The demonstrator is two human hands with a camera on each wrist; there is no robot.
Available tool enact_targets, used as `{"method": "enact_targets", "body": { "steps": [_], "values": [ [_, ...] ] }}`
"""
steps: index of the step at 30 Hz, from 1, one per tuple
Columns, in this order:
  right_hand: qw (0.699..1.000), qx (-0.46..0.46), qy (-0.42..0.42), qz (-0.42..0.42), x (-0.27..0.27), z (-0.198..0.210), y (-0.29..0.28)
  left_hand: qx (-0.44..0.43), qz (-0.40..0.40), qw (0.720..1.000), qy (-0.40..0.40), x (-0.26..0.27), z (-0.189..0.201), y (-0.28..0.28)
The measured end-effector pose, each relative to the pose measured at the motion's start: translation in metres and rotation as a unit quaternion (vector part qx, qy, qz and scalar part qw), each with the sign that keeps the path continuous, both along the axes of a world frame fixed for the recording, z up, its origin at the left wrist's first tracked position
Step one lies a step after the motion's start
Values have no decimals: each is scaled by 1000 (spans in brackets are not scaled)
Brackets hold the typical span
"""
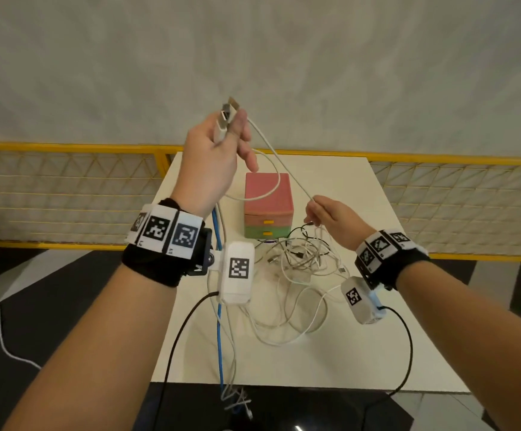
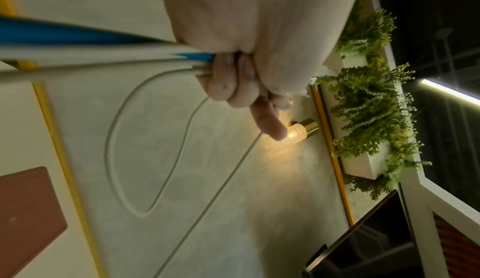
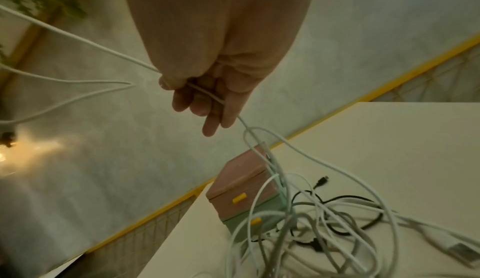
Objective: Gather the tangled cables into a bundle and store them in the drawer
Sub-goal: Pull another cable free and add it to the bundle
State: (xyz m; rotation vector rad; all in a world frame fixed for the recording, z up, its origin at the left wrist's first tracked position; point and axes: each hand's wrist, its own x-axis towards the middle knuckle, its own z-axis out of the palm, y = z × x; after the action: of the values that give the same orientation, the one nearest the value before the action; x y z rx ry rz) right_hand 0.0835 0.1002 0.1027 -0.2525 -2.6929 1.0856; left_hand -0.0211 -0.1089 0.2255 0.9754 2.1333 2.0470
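Left hand [image 1: 214, 150] is gripping white and blue cable ends, raised above the pink-and-green plastic drawer box [image 1: 267, 204]; a thin white cable [image 1: 284, 164] is running to the right hand [image 1: 333, 219], pinching it just right of that box; the tangled white and black cables [image 1: 299, 269] are lying before the box on the white table [image 1: 392, 353].

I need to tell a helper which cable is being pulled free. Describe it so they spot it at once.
Start at the small pink and green drawer box on the white table. Above it a thin white cable stretches taut between both raised hands, unlike the tangled pile below.
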Motion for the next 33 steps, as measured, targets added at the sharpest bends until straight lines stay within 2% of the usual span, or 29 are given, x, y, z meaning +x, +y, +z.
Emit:
{"method": "enact_targets", "body": {
  "steps": [5,8,12,14,16,19,21,23,25,27,30,32,33],
  "values": [
    [997,28,-70,-35,6,-12,21,145,43,988,-24,-9,12,-16],
    [997,14,-51,-52,5,-7,32,85,38,995,-20,-11,17,-25],
    [991,-80,72,-73,-1,29,25,-70,36,997,-15,-6,6,-26],
    [983,-119,118,-79,-4,48,19,-84,44,995,-21,-3,-2,-21],
    [981,-122,133,-71,-7,64,14,-68,38,997,-17,1,-10,-15],
    [989,-44,141,-28,-7,82,1,-72,-48,996,-22,14,-16,2],
    [984,39,171,14,-6,91,-10,-112,-100,989,-14,23,-20,11],
    [964,130,227,51,-4,101,-19,-165,-121,979,16,26,-23,17],
    [946,188,255,71,-2,109,-19,-175,-97,979,26,25,-26,20],
    [945,217,236,57,4,113,-15,-149,-40,988,21,24,-25,19],
    [982,156,106,18,22,116,-16,-120,-35,992,12,24,-20,9],
    [993,105,11,50,38,121,-24,-82,-45,996,-13,24,-16,2],
    [990,107,-36,83,47,125,-30,-64,-44,997,-21,23,-15,-2]
  ]
}}
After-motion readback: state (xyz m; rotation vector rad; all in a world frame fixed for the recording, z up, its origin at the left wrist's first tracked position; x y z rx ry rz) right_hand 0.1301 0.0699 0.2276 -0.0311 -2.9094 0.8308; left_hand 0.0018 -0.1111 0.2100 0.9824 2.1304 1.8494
